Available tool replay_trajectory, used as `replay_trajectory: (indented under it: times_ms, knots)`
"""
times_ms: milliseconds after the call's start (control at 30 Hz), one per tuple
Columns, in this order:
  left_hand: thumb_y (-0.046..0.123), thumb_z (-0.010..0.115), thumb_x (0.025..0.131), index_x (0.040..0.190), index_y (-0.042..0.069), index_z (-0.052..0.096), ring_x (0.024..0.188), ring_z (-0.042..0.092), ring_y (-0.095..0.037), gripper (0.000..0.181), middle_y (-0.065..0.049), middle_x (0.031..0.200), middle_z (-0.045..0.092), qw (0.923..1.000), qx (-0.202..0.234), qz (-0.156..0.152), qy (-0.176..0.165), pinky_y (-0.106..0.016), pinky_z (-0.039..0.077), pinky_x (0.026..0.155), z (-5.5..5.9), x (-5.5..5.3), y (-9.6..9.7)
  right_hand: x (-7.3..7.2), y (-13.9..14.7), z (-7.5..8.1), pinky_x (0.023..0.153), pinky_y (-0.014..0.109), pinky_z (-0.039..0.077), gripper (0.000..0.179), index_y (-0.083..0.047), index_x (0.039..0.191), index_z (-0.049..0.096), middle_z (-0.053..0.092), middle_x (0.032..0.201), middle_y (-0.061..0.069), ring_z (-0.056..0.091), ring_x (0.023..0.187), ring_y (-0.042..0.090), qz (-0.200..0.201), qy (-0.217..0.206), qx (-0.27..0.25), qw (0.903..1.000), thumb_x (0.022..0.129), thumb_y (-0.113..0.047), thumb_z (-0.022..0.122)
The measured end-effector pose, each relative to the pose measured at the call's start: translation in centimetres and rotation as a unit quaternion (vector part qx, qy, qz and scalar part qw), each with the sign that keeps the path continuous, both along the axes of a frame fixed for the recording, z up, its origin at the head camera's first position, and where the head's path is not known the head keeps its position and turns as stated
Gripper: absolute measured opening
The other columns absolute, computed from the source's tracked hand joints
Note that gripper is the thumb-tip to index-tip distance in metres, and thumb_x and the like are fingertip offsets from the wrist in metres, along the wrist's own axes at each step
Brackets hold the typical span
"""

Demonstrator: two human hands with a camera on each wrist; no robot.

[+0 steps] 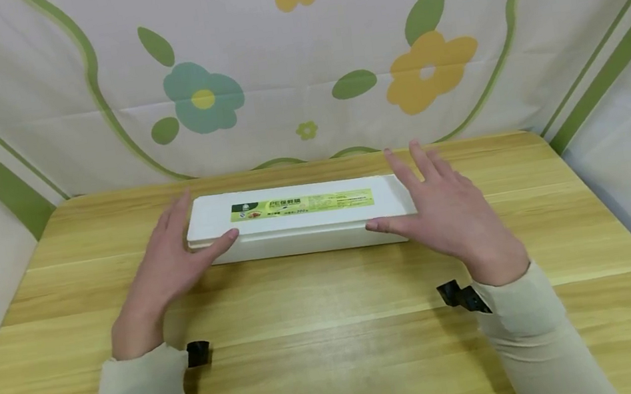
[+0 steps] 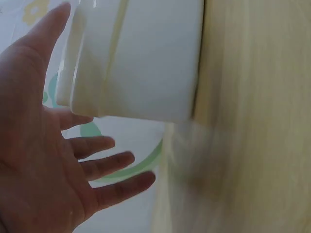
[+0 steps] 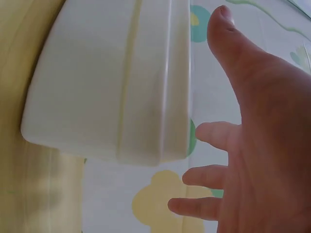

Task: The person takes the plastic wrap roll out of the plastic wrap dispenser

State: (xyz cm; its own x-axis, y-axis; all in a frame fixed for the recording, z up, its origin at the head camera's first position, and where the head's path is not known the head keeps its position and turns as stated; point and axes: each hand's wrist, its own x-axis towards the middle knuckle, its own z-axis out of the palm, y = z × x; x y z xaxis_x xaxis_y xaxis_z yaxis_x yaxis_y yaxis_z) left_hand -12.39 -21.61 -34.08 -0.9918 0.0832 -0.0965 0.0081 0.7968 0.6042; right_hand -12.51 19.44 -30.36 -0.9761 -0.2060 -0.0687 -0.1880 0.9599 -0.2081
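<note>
**Wood-grain tabletop (image 1: 322,330) with one long white box (image 1: 298,242) and two spread hands**

Nearest come two pale beige sleeves (image 1: 541,340), one per forearm, each with black gear (image 1: 198,353) at the inner side of its wrist. Beyond the cuffs reach two bare hands, one at each end of the box. Both are uncurled: the left hand (image 1: 170,261) has its thumb spread wide from its extended fingers, and the right hand (image 1: 454,214) mirrors it. In the head view both thumbs overlap the box's front — whether the left one touches cannot be told. In the right wrist view, a strip of backdrop shows between thumb and box.

Just one box lies between the hands, lengthwise from left to right, near the tabletop's far edge. It is plain, glossy white, with rounded corners, smooth walls and one flat lid (image 1: 209,215), whose rim runs as a thin ledge along the front. One yellow-green label (image 1: 301,205) crosses the top — a dark green patch at its left end, then "PE" and Chinese characters, with finer print to the right.

Farthest off hangs an off-white cloth (image 1: 270,48) bearing two orange flowers (image 1: 410,72), one blue-green flower (image 1: 187,84) and one small green flower (image 1: 307,130).
</note>
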Motion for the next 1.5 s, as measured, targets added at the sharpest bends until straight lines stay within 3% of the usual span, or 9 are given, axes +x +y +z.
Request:
replay_trajectory:
  times_ms: [100,200,333,400,567,867,1033,1133,1500]
  knots:
    - [0.067,0.075,0.093,0.175,0.021,0.002,0.160,0.029,-0.045,0.119,-0.018,0.178,0.021,0.9984,0.055,-0.004,-0.013,-0.067,0.037,0.121,-0.5,-0.2,-0.4,-0.3,-0.5,-0.5,0.118,0.078,0.032,0.123,-0.032,0.175,0.010,0.000,0.183,0.013,0.012,0.166,0.047,0.015,-0.002,0.000,0.9999,0.080,-0.102,0.045]
    - [0.060,0.082,0.091,0.175,0.024,0.005,0.148,0.043,-0.039,0.120,-0.014,0.171,0.036,0.9948,0.100,-0.004,-0.021,-0.050,0.051,0.105,-1.1,-0.3,-0.7,-0.5,-0.9,-1.0,0.120,0.076,0.032,0.121,-0.031,0.175,0.014,0.004,0.183,0.014,0.014,0.166,0.046,0.027,0.001,0.002,0.9996,0.081,-0.099,0.052]
    - [0.052,0.087,0.090,0.175,0.028,0.006,0.138,0.047,-0.032,0.120,-0.008,0.166,0.040,0.9898,0.140,-0.012,-0.023,-0.030,0.054,0.090,-1.7,-0.5,-1.1,-0.7,-1.3,-1.8,0.120,0.076,0.033,0.117,-0.034,0.174,0.016,0.006,0.183,0.013,0.014,0.166,0.044,0.043,0.003,0.001,0.9991,0.083,-0.092,0.061]
    - [0.047,0.089,0.089,0.174,0.030,0.015,0.135,0.046,-0.028,0.114,-0.005,0.162,0.043,0.9862,0.163,-0.017,-0.021,-0.026,0.054,0.090,-2.0,-0.7,-1.2,-0.8,-1.4,-2.2,0.118,0.076,0.035,0.115,-0.034,0.174,0.016,0.006,0.183,0.013,0.014,0.167,0.044,0.051,0.003,0.000,0.9987,0.085,-0.088,0.064]
    - [0.039,0.092,0.088,0.168,0.029,0.032,0.130,0.048,-0.025,0.100,-0.003,0.154,0.047,0.9778,0.207,-0.015,-0.029,-0.026,0.051,0.096,-2.5,-1.1,-1.4,-0.9,-1.6,-2.8,0.114,0.077,0.039,0.111,-0.030,0.174,0.017,0.007,0.182,0.015,0.013,0.166,0.046,0.067,0.005,-0.006,0.9977,0.089,-0.080,0.068]
    - [0.023,0.098,0.081,0.169,0.030,0.032,0.134,0.046,-0.022,0.110,0.000,0.160,0.045,0.9673,0.245,-0.018,-0.061,-0.028,0.046,0.102,-2.9,-2.0,-2.1,-0.9,-1.6,-3.0,0.109,0.076,0.045,0.106,-0.027,0.174,0.018,0.015,0.180,0.020,0.016,0.163,0.048,0.070,0.014,-0.022,0.9972,0.094,-0.074,0.068]
    - [0.018,0.098,0.079,0.169,0.028,0.034,0.136,0.046,-0.018,0.111,0.001,0.158,0.049,0.9658,0.248,-0.018,-0.075,-0.031,0.040,0.108,-3.3,-2.5,-2.4,-0.9,-1.7,-3.2,0.107,0.075,0.046,0.105,-0.027,0.174,0.017,0.017,0.179,0.020,0.018,0.163,0.048,0.071,0.018,-0.022,0.9971,0.095,-0.074,0.067]
    - [0.017,0.099,0.078,0.169,0.027,0.035,0.135,0.047,-0.018,0.111,0.001,0.157,0.050,0.9635,0.255,-0.020,-0.079,-0.027,0.042,0.107,-3.5,-2.7,-2.5,-0.9,-1.7,-3.2,0.106,0.074,0.047,0.105,-0.027,0.174,0.018,0.019,0.178,0.020,0.019,0.162,0.047,0.069,0.021,-0.021,0.9972,0.095,-0.075,0.067]
    - [-0.001,0.090,0.083,0.165,0.023,0.042,0.134,0.046,-0.017,0.098,0.008,0.151,0.053,0.9386,0.334,-0.034,-0.080,-0.019,0.048,0.101,-4.7,-3.0,-3.6,-1.1,-1.8,-3.4,0.104,0.075,0.049,0.105,-0.028,0.174,0.020,0.022,0.177,0.018,0.021,0.161,0.046,0.072,0.023,-0.029,0.9967,0.093,-0.075,0.068]
